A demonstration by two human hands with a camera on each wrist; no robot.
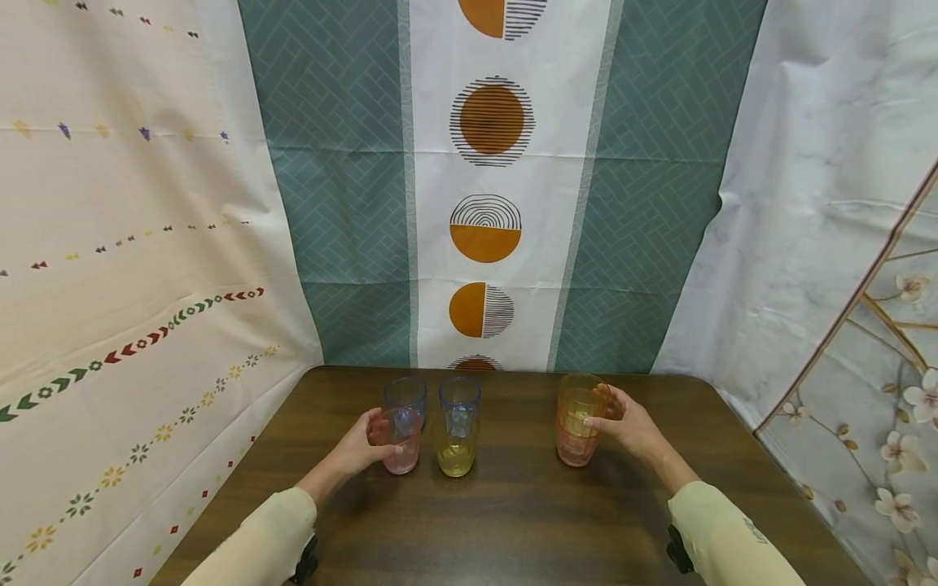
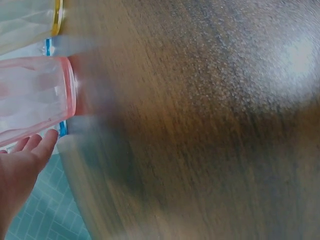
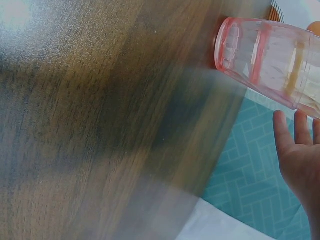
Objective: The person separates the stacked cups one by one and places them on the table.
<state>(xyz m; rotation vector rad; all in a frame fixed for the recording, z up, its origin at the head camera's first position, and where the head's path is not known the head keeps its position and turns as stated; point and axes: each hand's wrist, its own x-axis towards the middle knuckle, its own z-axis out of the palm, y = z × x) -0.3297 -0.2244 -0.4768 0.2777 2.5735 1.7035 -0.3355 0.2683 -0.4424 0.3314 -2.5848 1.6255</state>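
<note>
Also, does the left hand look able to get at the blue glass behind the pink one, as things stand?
Probably not directly: the left hand holds the pink glass, which stands in front of the blue glass.

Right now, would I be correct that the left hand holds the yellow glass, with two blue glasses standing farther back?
Not quite: the left hand holds the pink glass, not the yellow glass, as the head view shows. Two blue glasses do stand farther back.
</note>
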